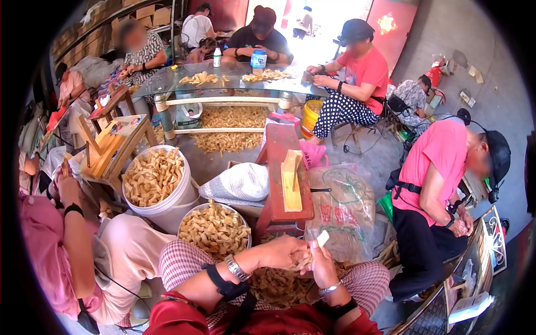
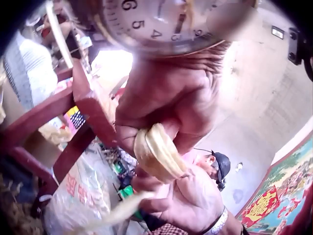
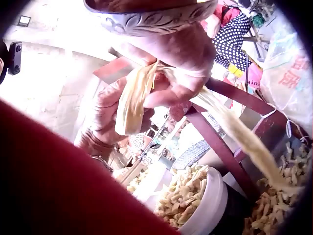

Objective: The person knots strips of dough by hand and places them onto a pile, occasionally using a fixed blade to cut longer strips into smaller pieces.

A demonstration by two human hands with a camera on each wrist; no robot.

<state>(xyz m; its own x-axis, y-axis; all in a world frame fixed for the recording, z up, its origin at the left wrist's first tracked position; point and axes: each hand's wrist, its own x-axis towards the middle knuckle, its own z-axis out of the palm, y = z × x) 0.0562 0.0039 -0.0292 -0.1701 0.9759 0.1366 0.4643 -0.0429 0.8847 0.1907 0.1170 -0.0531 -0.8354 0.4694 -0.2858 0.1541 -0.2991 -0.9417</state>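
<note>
In front of the lap, my left hand and right hand come together over one pale yellow, fibrous strip. The left fingers grip a folded loop of the strip. My right hand pinches the same strip, and a long loose tail hangs from its fingers. A flat, straight-edged blade-like piece sticks up beside the right fingertips; its other end is hidden by the hands. Below the hands lies a heap of brownish-yellow knotted pieces.
A basin and a white bucket, both full of knotted pieces, stand at left. Ahead is a red bench bearing a wooden block, beside a clear plastic sack. Seated people work nearby on both sides and around a glass table.
</note>
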